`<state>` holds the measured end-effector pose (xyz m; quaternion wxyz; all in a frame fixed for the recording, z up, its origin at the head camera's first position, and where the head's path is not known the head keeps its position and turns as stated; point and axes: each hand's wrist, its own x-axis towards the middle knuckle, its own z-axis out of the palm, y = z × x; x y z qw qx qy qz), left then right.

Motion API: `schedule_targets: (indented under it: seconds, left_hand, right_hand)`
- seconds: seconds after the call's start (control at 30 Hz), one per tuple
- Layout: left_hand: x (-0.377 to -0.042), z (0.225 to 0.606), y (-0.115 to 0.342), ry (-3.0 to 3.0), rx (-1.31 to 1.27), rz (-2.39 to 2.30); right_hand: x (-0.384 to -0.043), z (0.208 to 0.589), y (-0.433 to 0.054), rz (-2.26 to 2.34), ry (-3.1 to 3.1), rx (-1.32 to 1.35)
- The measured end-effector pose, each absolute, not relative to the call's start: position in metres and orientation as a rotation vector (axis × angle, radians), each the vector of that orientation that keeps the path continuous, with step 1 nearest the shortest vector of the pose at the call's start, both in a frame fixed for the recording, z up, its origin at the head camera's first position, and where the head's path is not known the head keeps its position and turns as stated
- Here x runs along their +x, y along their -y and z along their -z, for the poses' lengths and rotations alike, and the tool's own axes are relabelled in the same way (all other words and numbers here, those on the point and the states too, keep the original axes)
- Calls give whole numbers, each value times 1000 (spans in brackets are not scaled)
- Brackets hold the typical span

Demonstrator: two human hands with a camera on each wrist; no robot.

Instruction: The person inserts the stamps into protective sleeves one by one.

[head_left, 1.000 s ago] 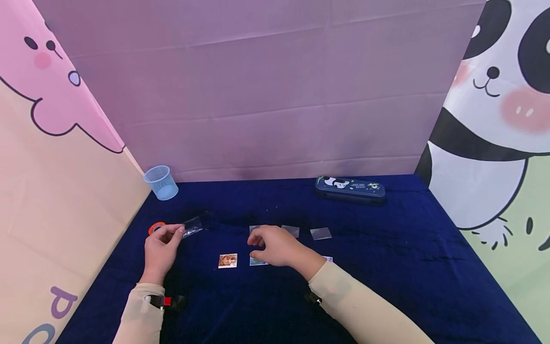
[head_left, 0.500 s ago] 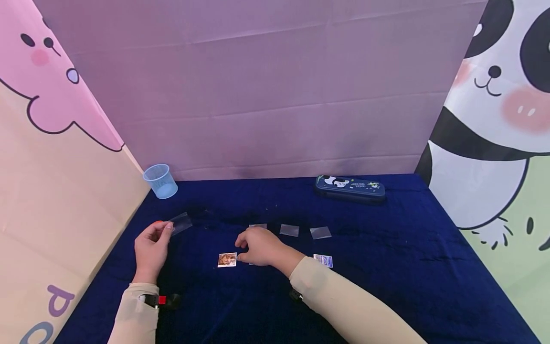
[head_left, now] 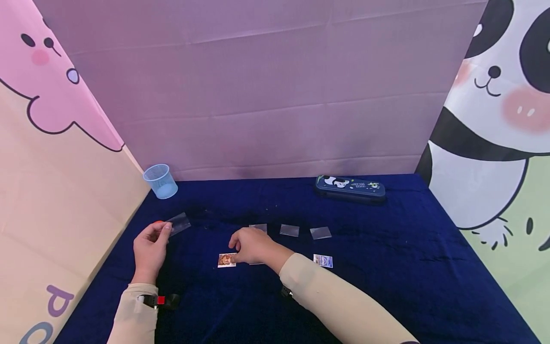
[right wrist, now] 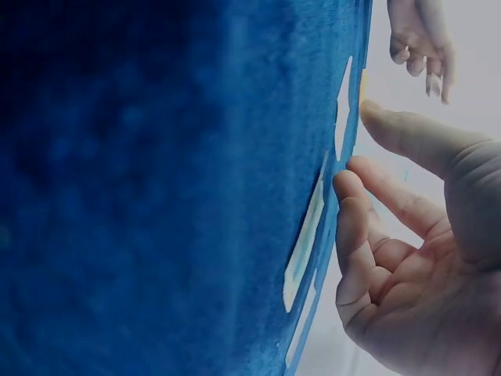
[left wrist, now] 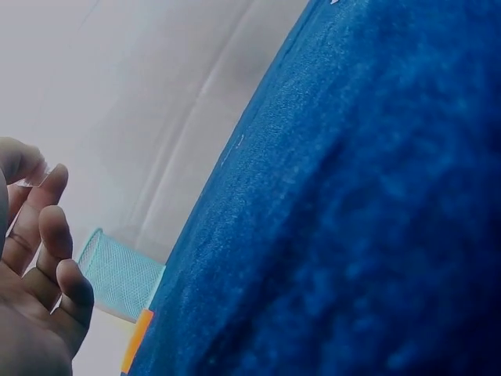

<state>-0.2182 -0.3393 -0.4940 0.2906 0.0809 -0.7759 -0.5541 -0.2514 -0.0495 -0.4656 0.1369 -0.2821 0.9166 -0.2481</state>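
The left hand [head_left: 149, 248] pinches a clear rectangular plastic sleeve [head_left: 179, 223], its long axis pointing to 2 o'clock, above the blue velvet table [head_left: 386, 267]. The right hand [head_left: 253, 246], its grip loosely curled, touches a small square photo card [head_left: 225, 260]. The blue mesh cup [head_left: 160, 181] at 11 o'clock looks empty.

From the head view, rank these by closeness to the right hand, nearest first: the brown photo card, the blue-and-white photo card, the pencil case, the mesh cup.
1. Brown photo card: at the fingertips of the right hand.
2. Blue-and-white photo card: on the cloth, right of the forearm.
3. Mesh cup and pencil case: far-left corner and far-right back edge; too close to call.
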Motion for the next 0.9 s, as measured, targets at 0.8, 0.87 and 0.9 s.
schedule_targets:
  seconds: [0.8,0.87,0.9]
  left_hand:
    - [-217,489,335,2069,213,1544]
    - [-219,496,339,2075,207,1526]
    - [-220,496,340,2083,214,1515]
  right_hand:
    - [-253,467,51,694,-2632,-777]
    - [-253,465,49,747,-2613,-770]
    - [-254,463,48,767,-2606,-774]
